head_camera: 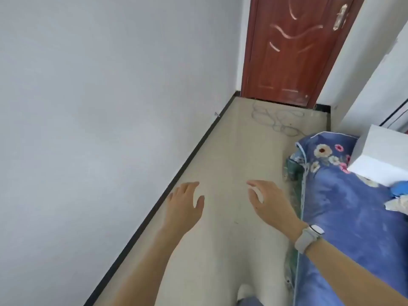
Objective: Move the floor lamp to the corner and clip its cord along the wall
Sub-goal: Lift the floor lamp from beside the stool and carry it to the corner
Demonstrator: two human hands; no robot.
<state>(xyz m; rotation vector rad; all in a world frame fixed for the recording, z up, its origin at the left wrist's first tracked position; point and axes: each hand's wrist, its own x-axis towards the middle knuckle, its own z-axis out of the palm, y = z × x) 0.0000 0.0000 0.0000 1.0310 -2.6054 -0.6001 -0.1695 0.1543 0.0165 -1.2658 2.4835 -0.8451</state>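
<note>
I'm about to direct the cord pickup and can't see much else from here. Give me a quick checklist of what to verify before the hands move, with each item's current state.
1. Left hand free: ok, open and empty.
2. Right hand free: ok, open and empty, grey wristband on.
3. Loose grey cord located: ok, tangled on the beige floor near the red-brown door.
4. Floor path to cord: ok, bare between the hands and the coils.
5. Wall fixing point: cannot tell, a small metal pin sticks out above the black baseboard, purpose unclear.
6. Floor lamp placed: cannot tell, no lamp in view.
</note>
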